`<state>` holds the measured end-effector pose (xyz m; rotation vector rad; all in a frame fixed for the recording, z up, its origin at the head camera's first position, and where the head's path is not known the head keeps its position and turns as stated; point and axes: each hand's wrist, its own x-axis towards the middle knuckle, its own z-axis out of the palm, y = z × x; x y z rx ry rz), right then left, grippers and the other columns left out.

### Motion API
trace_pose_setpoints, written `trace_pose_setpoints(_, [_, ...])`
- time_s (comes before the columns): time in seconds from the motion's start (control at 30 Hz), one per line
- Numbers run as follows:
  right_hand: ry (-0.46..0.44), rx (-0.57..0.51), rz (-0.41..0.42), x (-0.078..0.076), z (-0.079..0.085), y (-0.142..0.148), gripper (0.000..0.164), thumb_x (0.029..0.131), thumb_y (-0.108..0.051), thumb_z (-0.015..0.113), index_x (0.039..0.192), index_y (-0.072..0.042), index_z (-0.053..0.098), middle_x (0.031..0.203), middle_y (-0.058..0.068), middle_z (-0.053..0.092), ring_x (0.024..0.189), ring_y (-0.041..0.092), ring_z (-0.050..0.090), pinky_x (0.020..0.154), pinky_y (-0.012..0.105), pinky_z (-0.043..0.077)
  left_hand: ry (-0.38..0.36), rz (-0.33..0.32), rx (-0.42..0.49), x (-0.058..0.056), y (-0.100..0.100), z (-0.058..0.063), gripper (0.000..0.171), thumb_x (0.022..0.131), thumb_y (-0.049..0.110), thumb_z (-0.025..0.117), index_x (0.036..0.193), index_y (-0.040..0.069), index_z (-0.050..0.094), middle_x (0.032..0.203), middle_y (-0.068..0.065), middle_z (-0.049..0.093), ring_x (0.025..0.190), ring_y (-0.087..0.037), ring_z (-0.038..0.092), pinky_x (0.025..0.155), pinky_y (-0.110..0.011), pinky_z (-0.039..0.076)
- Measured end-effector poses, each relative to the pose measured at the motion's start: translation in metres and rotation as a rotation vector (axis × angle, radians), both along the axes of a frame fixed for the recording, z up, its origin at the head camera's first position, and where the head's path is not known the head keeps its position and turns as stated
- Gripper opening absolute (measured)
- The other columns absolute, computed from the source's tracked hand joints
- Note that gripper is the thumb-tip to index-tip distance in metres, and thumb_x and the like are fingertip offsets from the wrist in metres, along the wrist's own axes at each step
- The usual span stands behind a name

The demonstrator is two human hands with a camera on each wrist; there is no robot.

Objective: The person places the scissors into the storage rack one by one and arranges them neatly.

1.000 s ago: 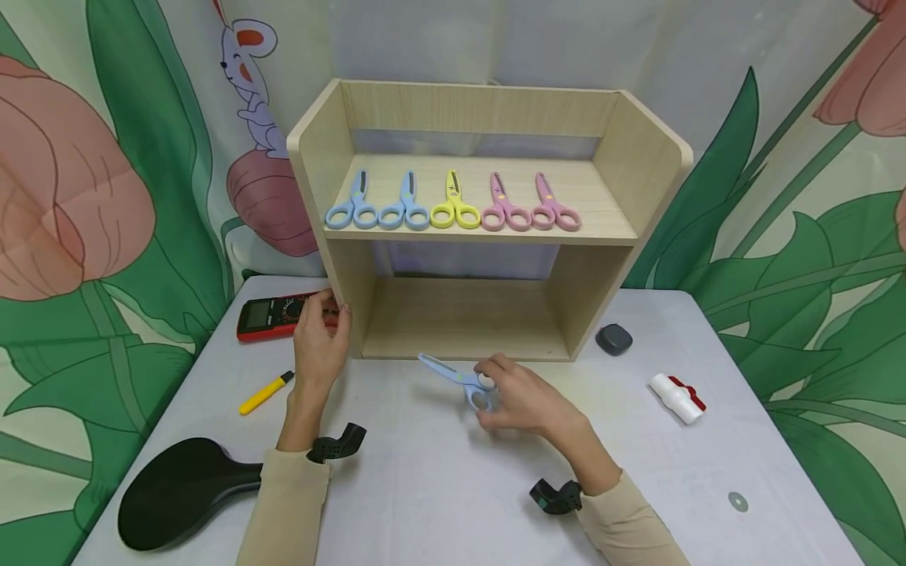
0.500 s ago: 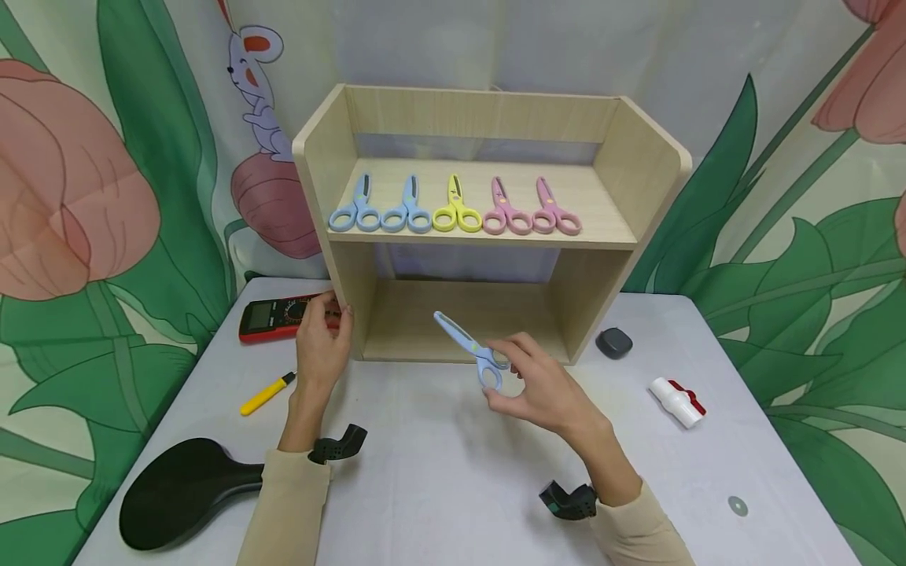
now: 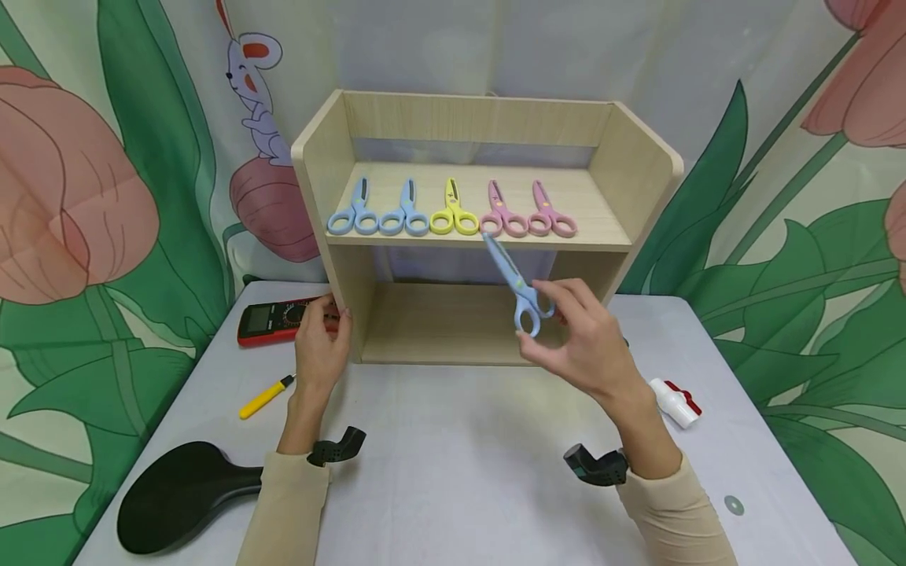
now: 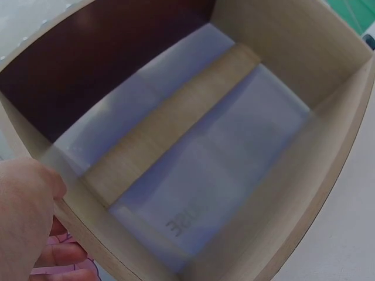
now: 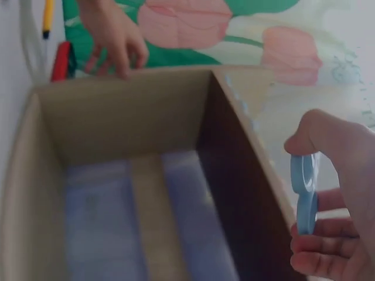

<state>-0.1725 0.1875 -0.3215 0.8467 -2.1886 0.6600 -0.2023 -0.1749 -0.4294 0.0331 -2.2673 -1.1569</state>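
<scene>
My right hand point(image 3: 594, 346) holds a pair of light blue scissors point(image 3: 520, 287) by the handle loops, blades pointing up and left, in front of the wooden shelf point(image 3: 640, 169). In the right wrist view the loops point(image 5: 302, 193) sit between thumb and fingers. A row on the upper board has two blue scissors point(image 3: 405, 216), one yellow pair point(image 3: 453, 216) and two pink pairs point(image 3: 550, 216). My left hand point(image 3: 322, 342) rests against the shelf's left side, thumb at the front edge point(image 4: 70, 216), fingers loosely bent outside the panel.
A red and black multimeter point(image 3: 272, 321) lies behind the left hand. Left on the table are a yellow-handled tool point(image 3: 262, 399) and a black paddle-shaped object point(image 3: 180, 499). At right lie a white fitting with a red handle point(image 3: 675, 402) and a small grey disc point(image 3: 734, 505).
My right hand has lifted the blue scissors from near the tabletop, up and right, to just below the upper board's front edge. The left hand stays in place.
</scene>
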Motion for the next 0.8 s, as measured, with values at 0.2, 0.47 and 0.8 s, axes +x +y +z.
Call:
trace_pose_setpoints(0.2, [-0.042, -0.070, -0.222, -0.020, 0.034, 0.013, 0.056, 0.078, -0.030, 0.076, 0.122, 0.003, 0.062, 0.097, 0.019, 0.058, 0.076, 0.025, 0.052, 0.064, 0.034, 0.043, -0.003, 0.000, 0.006, 0.000, 0.000, -0.002, 0.039, 0.101, 0.023, 0.060, 0.133, 0.002, 0.053, 0.120, -0.018, 0.060, 0.095, -0.027, 0.064, 0.073, -0.004, 0.041])
trace_pose_setpoints(0.47, [-0.139, -0.155, -0.501, -0.035, 0.048, 0.019, 0.060, 0.086, -0.037, 0.067, 0.124, 0.009, 0.060, 0.115, 0.028, 0.053, 0.090, 0.038, 0.056, 0.080, 0.058, 0.056, 0.019, -0.007, -0.009, 0.000, -0.001, -0.003, 0.038, 0.100, 0.025, 0.060, 0.131, 0.004, 0.054, 0.117, -0.017, 0.060, 0.093, -0.025, 0.065, 0.074, -0.005, 0.043])
trace_pose_setpoints(0.8, [-0.088, -0.089, -0.599, -0.042, 0.044, 0.016, 0.050, 0.097, -0.036, 0.057, 0.125, 0.005, 0.067, 0.116, 0.029, 0.056, 0.102, 0.042, 0.057, 0.083, 0.058, 0.055, 0.013, -0.011, -0.007, 0.001, -0.001, -0.001, 0.039, 0.101, 0.026, 0.060, 0.132, 0.004, 0.054, 0.118, -0.016, 0.060, 0.093, -0.025, 0.064, 0.073, -0.005, 0.042])
